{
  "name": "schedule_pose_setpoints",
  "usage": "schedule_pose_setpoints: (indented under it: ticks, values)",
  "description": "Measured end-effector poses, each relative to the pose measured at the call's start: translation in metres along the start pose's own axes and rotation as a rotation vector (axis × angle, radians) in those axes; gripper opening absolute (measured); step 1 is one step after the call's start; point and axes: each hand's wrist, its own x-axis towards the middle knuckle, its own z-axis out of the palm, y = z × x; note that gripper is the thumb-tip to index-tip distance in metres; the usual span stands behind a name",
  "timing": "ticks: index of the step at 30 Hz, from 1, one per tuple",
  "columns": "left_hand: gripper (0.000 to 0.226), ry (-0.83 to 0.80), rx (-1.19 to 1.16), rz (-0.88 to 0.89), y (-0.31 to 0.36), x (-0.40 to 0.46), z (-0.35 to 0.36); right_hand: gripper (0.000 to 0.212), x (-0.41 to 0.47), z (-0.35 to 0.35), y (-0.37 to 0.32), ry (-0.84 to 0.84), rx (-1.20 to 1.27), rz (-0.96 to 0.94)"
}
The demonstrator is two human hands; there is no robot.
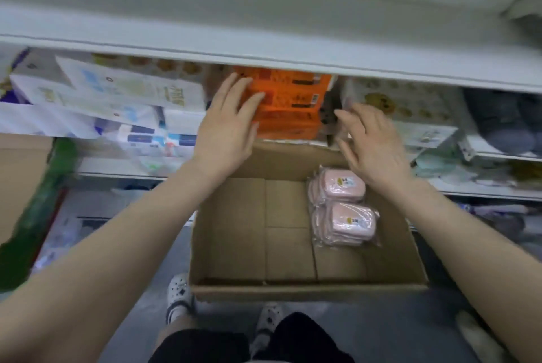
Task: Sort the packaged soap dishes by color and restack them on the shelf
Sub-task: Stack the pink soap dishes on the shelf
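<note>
From the head view, both arms reached forward over an open cardboard box [308,286] on the floor, toward a shelf [264,51]. The left hand [225,125] lay flat with fingers [249,98] spread and released, resting against the side of an orange stack [290,104] on the shelf below the upper board. The right hand [372,139] hovered just right of that stack, fingers loose and open, grasping nothing. Whether the orange packs were soap dishes was too blurred to tell, though their place and the hands' attention suggested they were.

In the box, two small piles of pink soap dishes [343,207] in clear wrap sat against the right wall, one behind the other; the rest of the box floor was bare.

As a judgement, the sorting looked well advanced: one colour appeared stacked on the shelf and was being squared up, while the pink ones still waited in the box to be restacked.
</note>
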Motion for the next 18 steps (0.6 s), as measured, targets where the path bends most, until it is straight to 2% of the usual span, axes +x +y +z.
schedule_pose_setpoints:
  ticks: [3,6,9,11,14,18]
  values:
    - [0.048,-0.128,-0.053,0.038,0.041,-0.016,0.032,0.044,-0.065,0.022,0.019,-0.092,0.001,0.084]
    - [0.050,-0.272,-0.084,0.090,0.068,-0.035,0.069,0.052,-0.121,0.051,0.030,-0.284,0.031,0.195]
    - [0.050,-0.407,-0.130,0.112,0.089,-0.045,0.107,0.067,-0.160,0.075,0.033,-0.516,0.100,0.308]
    - [0.052,-0.530,-0.157,0.101,0.101,-0.048,0.132,0.079,-0.178,0.091,0.033,-0.608,0.152,0.364]
    - [0.056,-0.653,-0.178,0.128,0.118,-0.044,0.168,0.090,-0.193,0.114,0.033,-0.662,0.189,0.404]
    - [0.062,-0.752,-0.122,0.217,0.137,-0.026,0.219,0.090,-0.198,0.131,0.035,-0.647,0.213,0.438]
